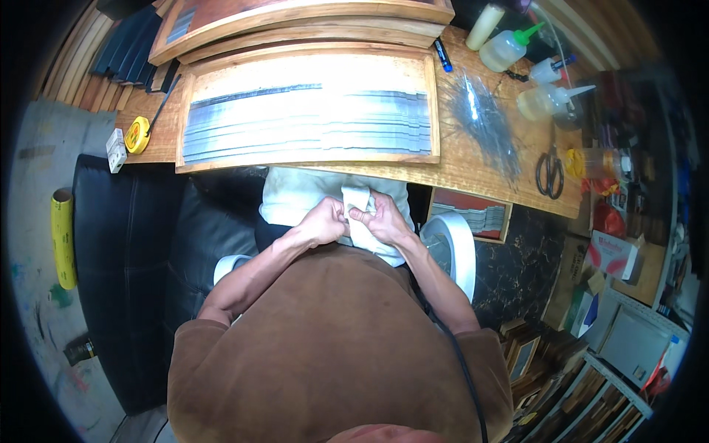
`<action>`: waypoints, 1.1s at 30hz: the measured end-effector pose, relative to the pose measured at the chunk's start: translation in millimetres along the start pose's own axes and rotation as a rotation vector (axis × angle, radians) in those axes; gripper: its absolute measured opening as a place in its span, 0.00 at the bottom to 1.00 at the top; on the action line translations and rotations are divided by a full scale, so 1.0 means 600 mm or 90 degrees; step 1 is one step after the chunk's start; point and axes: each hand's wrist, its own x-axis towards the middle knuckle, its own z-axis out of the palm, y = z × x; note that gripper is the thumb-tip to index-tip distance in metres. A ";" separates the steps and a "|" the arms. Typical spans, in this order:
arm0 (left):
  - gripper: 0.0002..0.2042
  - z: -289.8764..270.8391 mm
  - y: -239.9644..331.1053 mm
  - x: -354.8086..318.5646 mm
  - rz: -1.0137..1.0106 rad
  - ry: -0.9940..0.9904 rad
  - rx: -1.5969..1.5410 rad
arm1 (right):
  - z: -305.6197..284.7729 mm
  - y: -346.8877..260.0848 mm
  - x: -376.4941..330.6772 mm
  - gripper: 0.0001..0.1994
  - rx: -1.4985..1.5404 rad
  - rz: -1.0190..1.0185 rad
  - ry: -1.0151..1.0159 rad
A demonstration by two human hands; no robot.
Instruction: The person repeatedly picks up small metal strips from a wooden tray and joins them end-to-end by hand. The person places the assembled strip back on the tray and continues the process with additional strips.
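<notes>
Both hands, left point(323, 220) and right point(384, 220), pinch a white cloth point(360, 201) in the lap, near the frame point(306, 111). Loosened fingers could drop it.

Framing workshop, wooden bench point(473, 166), stacked wooden frames point(310, 22), glue bottles point(509, 48), scissors point(550, 173), tape measure point(137, 135)

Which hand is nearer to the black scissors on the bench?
Right. The right hand grips the white cloth below and left of the scissors; the left hand is farther left.
</notes>
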 end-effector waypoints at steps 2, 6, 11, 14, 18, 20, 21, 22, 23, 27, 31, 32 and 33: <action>0.08 -0.013 0.021 -0.004 -0.078 -0.012 0.049 | -0.001 -0.009 0.005 0.13 -0.100 0.039 0.016; 0.07 -0.021 0.042 -0.013 -0.116 -0.108 -0.142 | -0.004 0.000 0.016 0.13 -0.202 -0.037 0.039; 0.08 -0.058 0.058 -0.037 -0.172 -0.176 -0.104 | -0.011 0.013 0.047 0.13 -0.350 -0.162 0.284; 0.08 -0.069 0.073 -0.052 -0.145 -0.072 -0.110 | -0.038 -0.021 0.036 0.19 -0.267 -0.078 0.231; 0.08 -0.057 0.061 -0.042 -0.122 -0.063 -0.117 | -0.014 -0.043 0.005 0.24 -0.129 -0.119 0.097; 0.08 -0.031 0.058 -0.032 -0.062 -0.054 -0.096 | -0.002 -0.031 0.007 0.29 -0.299 -0.253 0.009; 0.07 -0.020 0.053 -0.025 -0.003 -0.039 -0.067 | 0.003 -0.027 0.005 0.31 -0.399 -0.254 -0.014; 0.08 -0.016 0.051 -0.023 0.000 -0.016 -0.023 | 0.005 -0.029 0.009 0.33 -0.315 -0.194 -0.025; 0.07 -0.011 0.041 -0.021 -0.011 -0.001 -0.042 | 0.001 -0.037 0.013 0.30 -0.312 -0.155 -0.006; 0.07 -0.003 0.059 -0.028 -0.094 -0.012 -0.039 | -0.002 -0.018 0.011 0.19 -0.285 -0.070 0.007; 0.07 -0.013 0.038 -0.031 -0.123 -0.115 -0.217 | -0.019 0.027 0.030 0.13 -0.353 -0.091 0.016; 0.07 -0.018 0.035 -0.030 -0.140 -0.131 -0.229 | -0.023 0.028 0.032 0.16 -0.357 -0.093 0.010; 0.07 -0.023 0.032 -0.032 -0.158 -0.147 -0.241 | -0.020 0.032 0.042 0.17 -0.354 -0.196 0.120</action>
